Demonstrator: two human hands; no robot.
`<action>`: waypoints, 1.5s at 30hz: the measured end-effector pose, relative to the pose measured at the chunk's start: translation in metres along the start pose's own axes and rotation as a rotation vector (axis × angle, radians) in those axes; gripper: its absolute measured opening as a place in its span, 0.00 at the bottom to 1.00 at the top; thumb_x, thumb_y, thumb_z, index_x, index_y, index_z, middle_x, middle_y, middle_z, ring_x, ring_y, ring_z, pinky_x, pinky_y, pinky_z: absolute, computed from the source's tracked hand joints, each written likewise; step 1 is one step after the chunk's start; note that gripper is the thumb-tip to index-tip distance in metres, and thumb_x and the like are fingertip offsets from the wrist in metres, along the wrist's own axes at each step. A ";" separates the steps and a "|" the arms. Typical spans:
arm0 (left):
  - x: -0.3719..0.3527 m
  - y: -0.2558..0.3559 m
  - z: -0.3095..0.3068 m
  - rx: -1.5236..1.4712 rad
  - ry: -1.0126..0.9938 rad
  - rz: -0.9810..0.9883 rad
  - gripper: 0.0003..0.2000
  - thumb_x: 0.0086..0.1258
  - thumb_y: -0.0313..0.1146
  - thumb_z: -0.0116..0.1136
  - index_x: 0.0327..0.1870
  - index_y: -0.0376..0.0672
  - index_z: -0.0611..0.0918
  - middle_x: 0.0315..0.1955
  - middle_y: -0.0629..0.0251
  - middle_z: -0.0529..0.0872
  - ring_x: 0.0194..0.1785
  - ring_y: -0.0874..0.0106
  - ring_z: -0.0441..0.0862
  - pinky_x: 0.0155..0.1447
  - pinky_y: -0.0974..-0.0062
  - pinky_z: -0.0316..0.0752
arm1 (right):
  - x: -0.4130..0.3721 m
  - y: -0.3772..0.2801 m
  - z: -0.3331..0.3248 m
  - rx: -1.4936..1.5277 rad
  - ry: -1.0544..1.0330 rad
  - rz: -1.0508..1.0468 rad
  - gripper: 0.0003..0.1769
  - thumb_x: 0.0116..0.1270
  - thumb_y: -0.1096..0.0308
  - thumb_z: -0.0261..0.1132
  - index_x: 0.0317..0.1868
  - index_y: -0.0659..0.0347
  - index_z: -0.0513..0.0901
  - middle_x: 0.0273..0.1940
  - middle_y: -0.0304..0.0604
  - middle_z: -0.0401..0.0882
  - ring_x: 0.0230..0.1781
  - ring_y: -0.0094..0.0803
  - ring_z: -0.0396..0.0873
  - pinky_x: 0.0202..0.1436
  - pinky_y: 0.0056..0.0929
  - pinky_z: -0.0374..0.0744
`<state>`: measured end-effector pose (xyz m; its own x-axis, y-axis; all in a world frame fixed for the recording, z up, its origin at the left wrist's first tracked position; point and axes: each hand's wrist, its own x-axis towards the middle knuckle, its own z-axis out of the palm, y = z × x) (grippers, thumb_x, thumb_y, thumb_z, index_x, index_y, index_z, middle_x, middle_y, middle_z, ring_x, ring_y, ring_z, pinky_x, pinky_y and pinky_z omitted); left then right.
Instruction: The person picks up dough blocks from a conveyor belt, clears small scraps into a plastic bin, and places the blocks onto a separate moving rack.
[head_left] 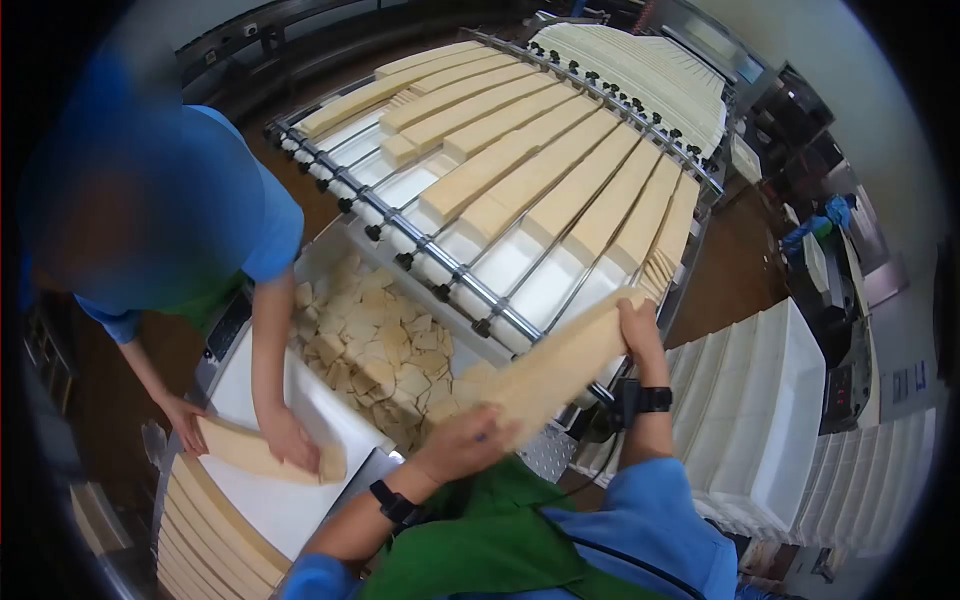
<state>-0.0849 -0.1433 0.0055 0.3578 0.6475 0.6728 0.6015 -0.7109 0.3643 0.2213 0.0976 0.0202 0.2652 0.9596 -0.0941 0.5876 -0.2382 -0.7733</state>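
Note:
A long stack of thin, pale dough sheets (560, 365) lies slantwise across my front, over the end of the conveyor. My right hand (640, 328) is closed around its far upper end. My left hand (466, 443), slightly blurred, grips the near lower end. Beyond it, several similar long stacks (545, 180) lie in lanes on the white conveyor, divided by thin metal rods. Below the conveyor end, close to my left hand, a bin holds loose flat dough scraps (385, 350).
At left, a co-worker in blue (230, 190) has both hands on another dough stack (245, 448) over a white surface (240, 500). More stacks (205, 530) lie in front of it. A metal bar with black knobs (430, 250) crosses the conveyor end. White trays (765, 400) stand piled at right.

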 end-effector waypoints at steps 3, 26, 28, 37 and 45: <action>0.056 0.015 0.017 -0.278 -0.442 0.252 0.24 0.64 0.30 0.60 0.63 0.50 0.75 0.58 0.59 0.73 0.46 0.64 0.83 0.43 0.71 0.82 | 0.011 0.004 -0.046 -0.322 -0.137 -0.015 0.34 0.60 0.50 0.62 0.55 0.75 0.75 0.56 0.73 0.74 0.59 0.59 0.75 0.64 0.44 0.72; 0.135 -0.008 0.101 -0.284 -0.644 0.357 0.26 0.68 0.25 0.46 0.70 0.43 0.65 0.61 0.52 0.73 0.50 0.59 0.83 0.46 0.70 0.83 | 0.128 0.062 -0.043 -0.448 0.102 -0.491 0.17 0.67 0.63 0.52 0.48 0.66 0.79 0.60 0.55 0.70 0.61 0.52 0.69 0.66 0.58 0.62; 0.137 -0.009 0.103 -0.279 -0.644 0.359 0.27 0.68 0.25 0.46 0.70 0.44 0.65 0.61 0.52 0.73 0.50 0.59 0.83 0.45 0.70 0.83 | 0.124 0.059 -0.045 -0.605 0.170 -0.548 0.18 0.68 0.61 0.53 0.50 0.63 0.80 0.54 0.52 0.75 0.58 0.49 0.71 0.66 0.57 0.60; 0.146 -0.009 0.119 -0.318 -0.640 0.353 0.26 0.66 0.23 0.49 0.68 0.42 0.68 0.56 0.54 0.75 0.46 0.60 0.84 0.43 0.73 0.83 | 0.116 0.051 -0.046 -0.675 0.180 -0.426 0.23 0.71 0.56 0.53 0.63 0.52 0.75 0.56 0.47 0.75 0.62 0.43 0.68 0.70 0.59 0.54; 0.145 -0.013 0.131 -0.324 -0.643 0.345 0.23 0.71 0.24 0.45 0.68 0.42 0.67 0.52 0.56 0.75 0.45 0.60 0.82 0.43 0.71 0.83 | 0.118 0.042 -0.050 -0.677 0.129 -0.451 0.26 0.70 0.56 0.55 0.67 0.49 0.71 0.60 0.45 0.70 0.65 0.42 0.65 0.70 0.64 0.51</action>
<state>0.0528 -0.0046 0.0136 0.8871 0.3379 0.3144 0.1799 -0.8804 0.4388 0.3152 0.1930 0.0075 -0.0449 0.9697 0.2401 0.9815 0.0875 -0.1701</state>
